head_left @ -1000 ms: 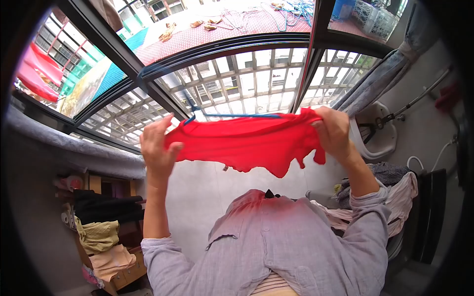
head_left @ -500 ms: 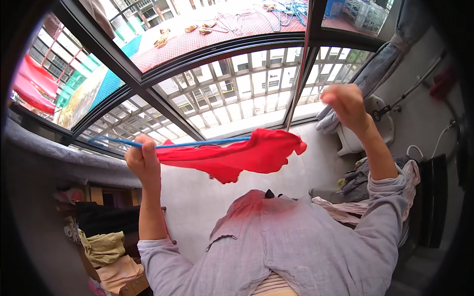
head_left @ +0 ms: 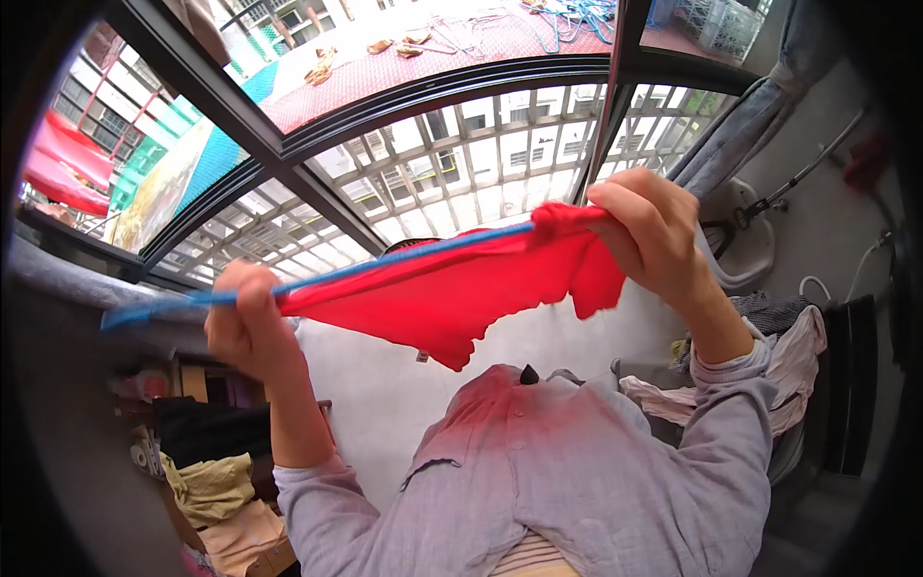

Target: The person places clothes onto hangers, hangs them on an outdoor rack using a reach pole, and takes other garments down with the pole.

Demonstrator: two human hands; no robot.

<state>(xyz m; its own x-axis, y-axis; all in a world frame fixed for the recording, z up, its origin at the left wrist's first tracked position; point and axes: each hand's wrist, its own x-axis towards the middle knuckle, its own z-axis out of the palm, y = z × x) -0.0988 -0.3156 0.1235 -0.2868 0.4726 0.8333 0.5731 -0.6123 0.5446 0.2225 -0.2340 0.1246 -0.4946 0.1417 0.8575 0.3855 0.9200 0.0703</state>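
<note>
A red garment (head_left: 423,308) with wavy edges and a small tag at its lower rim is stretched between my two hands. Along its top runs a blue clothes hanger (head_left: 375,256), tilted up to the right, its far end inside the bunched red cloth. My left hand (head_left: 252,322) is closed around the hanger at the garment's left end, and the hanger's blurred hook end (head_left: 144,313) sticks out beyond it. My right hand (head_left: 654,231) pinches the garment's upper right corner, with the cloth hanging below its fingers.
Ahead stand dark-framed windows (head_left: 442,101) with a metal grille outside. Several hangers (head_left: 577,14) lie on a red mesh ledge. Folded clothes (head_left: 207,490) are stacked at lower left. A pale striped cloth (head_left: 798,370) drapes at right, near a white sink (head_left: 745,255).
My right hand has come in leftward and down and taken hold of the garment's right end. My left hand has shifted a little left, and the cloth is now pulled taut.
</note>
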